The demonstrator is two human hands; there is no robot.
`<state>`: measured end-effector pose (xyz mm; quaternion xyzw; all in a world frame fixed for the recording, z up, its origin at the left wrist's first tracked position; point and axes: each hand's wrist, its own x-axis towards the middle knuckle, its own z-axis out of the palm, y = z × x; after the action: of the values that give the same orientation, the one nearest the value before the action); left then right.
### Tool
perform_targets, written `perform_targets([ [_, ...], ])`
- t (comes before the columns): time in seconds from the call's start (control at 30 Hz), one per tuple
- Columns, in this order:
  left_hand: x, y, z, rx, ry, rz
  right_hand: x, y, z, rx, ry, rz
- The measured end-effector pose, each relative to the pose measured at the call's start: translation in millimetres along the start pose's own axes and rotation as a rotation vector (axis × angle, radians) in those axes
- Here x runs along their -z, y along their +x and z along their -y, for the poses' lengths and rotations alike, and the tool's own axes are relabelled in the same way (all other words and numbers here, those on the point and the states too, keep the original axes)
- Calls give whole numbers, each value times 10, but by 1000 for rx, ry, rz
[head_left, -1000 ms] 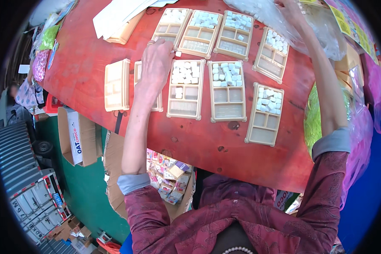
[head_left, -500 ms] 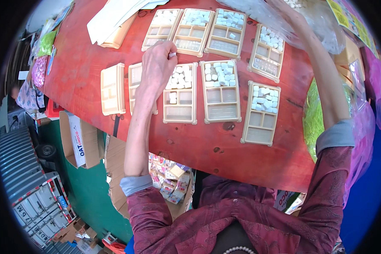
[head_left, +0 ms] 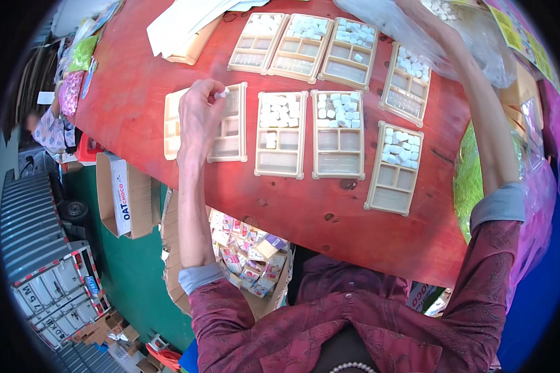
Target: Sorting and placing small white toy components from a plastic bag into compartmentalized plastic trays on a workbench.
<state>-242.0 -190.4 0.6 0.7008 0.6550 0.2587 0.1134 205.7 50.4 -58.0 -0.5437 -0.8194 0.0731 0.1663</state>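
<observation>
My left hand pinches a small white marshmallow between its fingertips. It hovers over a beige compartment tray, part of which it hides; the compartments that show look bare. To its right stand a tray of marshmallows and another filled tray, the pieces heaped in their far compartments. One more tray lies nearer my right side. My right arm reaches to the far edge, where my right hand is at a clear plastic bag; its fingers are out of sight.
Several filled trays line the far side of the red table. White sheets lie on a tray at the far left. Green shredded filler in plastic is at the right. An open carton of small packets stands below the near edge.
My left hand has moved left, from the far row of trays to above a nearer tray, with the marshmallow still in its fingers. The view has shifted slightly; my right arm stays extended.
</observation>
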Motion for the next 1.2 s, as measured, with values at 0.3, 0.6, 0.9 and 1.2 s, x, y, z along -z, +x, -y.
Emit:
perform_targets([
  [0.3,-24,-255,107,-94,66,-86,-189,620,-291,-3,8,-62],
  [0.6,-265,-499,67,-174,3,-33,-258,-43,-169,-10,31,-120],
  [0.9,-263,-297,211,-337,-112,93,-518,152,-404,-22,67,-175],
  [1.2,-221,-381,332,-350,-117,-64,303,-367,652,-461,512,-128],
])
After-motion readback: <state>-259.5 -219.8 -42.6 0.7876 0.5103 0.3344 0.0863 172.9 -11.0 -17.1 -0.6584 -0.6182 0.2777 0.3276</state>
